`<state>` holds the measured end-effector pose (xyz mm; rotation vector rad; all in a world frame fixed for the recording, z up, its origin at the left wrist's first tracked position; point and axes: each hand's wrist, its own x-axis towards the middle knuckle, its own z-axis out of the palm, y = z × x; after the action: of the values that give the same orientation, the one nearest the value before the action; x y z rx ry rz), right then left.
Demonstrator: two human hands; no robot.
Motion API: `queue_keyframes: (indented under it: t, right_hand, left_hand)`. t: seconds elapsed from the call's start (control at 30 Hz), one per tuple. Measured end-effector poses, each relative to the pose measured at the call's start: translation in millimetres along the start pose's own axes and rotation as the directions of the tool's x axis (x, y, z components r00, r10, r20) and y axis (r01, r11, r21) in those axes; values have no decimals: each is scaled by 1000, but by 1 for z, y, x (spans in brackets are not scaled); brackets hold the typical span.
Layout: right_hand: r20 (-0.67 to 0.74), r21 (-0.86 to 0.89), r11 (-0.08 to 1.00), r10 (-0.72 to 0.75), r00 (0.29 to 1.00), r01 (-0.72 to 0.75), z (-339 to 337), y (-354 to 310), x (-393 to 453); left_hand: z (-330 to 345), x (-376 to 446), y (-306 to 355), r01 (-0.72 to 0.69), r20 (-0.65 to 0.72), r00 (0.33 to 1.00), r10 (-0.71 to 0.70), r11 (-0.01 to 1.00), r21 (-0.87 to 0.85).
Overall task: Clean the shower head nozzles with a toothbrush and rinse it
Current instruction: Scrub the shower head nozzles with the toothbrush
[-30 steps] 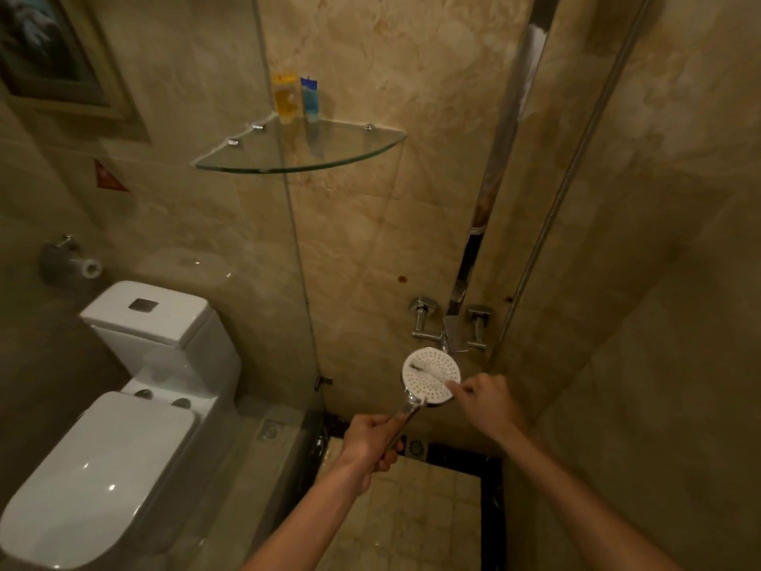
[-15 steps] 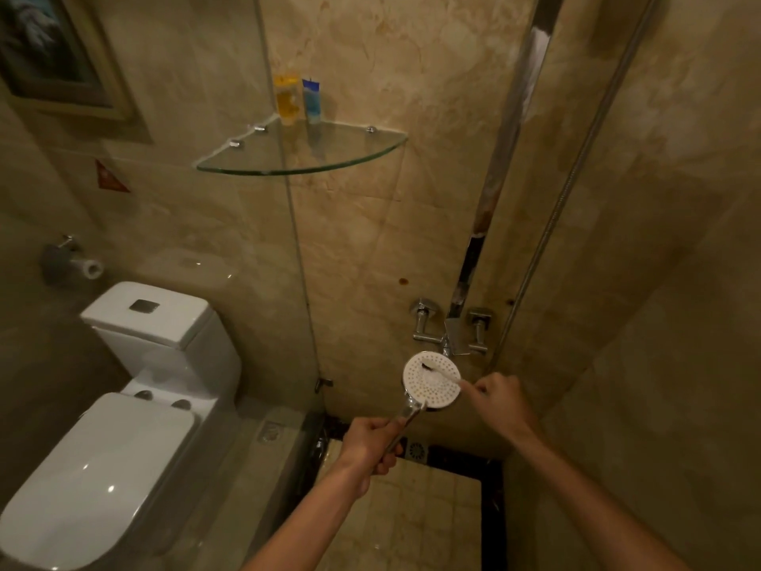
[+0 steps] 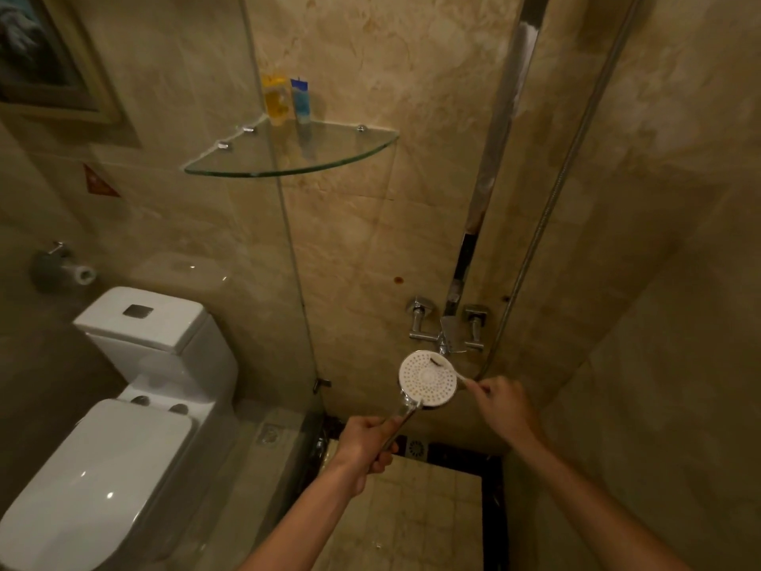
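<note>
Head view, stock of what lies before you in the shower stall.

Item: shower head, round, white, face turned up toward you, held in front of the wall mixer tap. Its chrome handle runs down into your left hand, fingers curled tight around the handle.

Item: toothbrush, pale handle, laid across the upper right part of the nozzle face, its dark bristle end touching the face near the top rim. Your right hand pinches the handle's other end, fingers closed on it just right of the shower head.

Item: metal shower hose, running up the right wall from beside the tap.

Item: glass corner shelf, fixed high on the marble wall. Contents: one small yellow bottle and one small blue bottle, upright, side by side at the back corner. Rest of the shelf bare.

Item: glass partition, its edge running down between the stall and the toilet area.

Item: white toilet, lid down, cistern behind it, left of the partition.

Item: toilet roll on a wall holder, above and left of the cistern.

Item: framed picture, upper left wall; subject too dim to tell.

Item: floor drain, at the dark border of the stall floor, below your hands.
</note>
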<state>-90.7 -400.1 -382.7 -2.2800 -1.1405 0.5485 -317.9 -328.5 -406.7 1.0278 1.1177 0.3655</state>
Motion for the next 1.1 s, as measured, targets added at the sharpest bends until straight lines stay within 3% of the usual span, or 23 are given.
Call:
queue_keyframes:
  t: [0.2, 0.37, 0.5, 0.7, 0.87, 1.1]
  right_hand:
    - [85, -99, 984, -139, 987, 147, 32, -1, -31]
    - [-68, -40, 999, -11, 998, 8, 4, -5, 1]
    - [-110, -24, 1000, -11, 994, 9, 10, -9, 0]
    - [71, -33, 984, -171, 983, 174, 31, -5, -14]
    - [-70, 65, 998, 10, 997, -6, 6, -13, 14]
    - [115, -121, 980, -147, 982, 161, 36, -18, -8]
  left_hand:
    - [-3, 2, 0, -1, -5, 1000, 1, 1000, -18]
    - [-3, 0, -4, 15, 2, 1000, -15, 1000, -9]
    - [-3, 1, -3, 19, -2, 1000, -19, 1000, -21]
    - [-9, 0, -8, 21, -13, 1000, -21, 999, -26]
    - [-9, 0, -7, 12, 4, 1000, -12, 1000, -24]
    - [-10, 2, -6, 19, -5, 1000, -20, 999, -48]
